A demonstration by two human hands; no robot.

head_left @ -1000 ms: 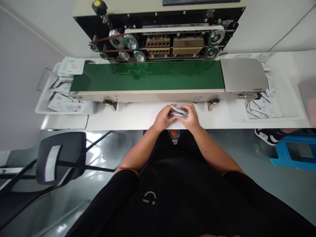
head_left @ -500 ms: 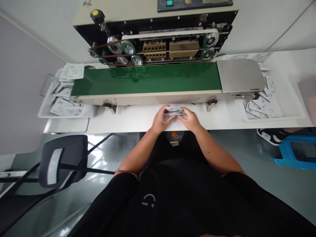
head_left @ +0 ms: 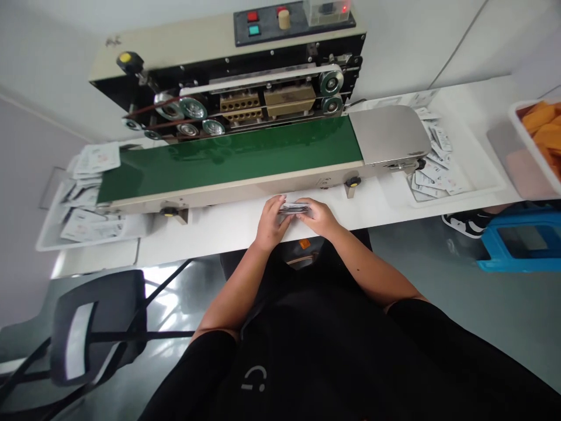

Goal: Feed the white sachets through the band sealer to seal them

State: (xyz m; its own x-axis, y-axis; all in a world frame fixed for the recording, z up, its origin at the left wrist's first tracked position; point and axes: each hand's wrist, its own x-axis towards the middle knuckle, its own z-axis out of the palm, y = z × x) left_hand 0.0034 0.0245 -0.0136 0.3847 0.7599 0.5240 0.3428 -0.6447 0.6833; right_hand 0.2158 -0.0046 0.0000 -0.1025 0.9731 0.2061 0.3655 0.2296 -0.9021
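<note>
Both my hands hold a small stack of flat white packets (head_left: 293, 208) edge-on above the white table (head_left: 236, 225), just in front of the sealing machine. My left hand (head_left: 268, 221) grips the stack's left end with curled fingers. My right hand (head_left: 319, 215) closes on its right end. Directly behind the hands runs the machine's green conveyor belt (head_left: 228, 156), with nothing on it.
A white tray (head_left: 79, 225) of packets sits at the belt's left end, and more packets (head_left: 432, 169) lie in a tray at its right end. A bin of orange items (head_left: 541, 131) stands far right. A black chair (head_left: 94, 327) is at my left, a blue stool (head_left: 521, 240) at my right.
The view has tilted and shifted, so the machine's control panel and the orange bin now show. My hands have turned the packet stack from slanted to level and squared it between them.
</note>
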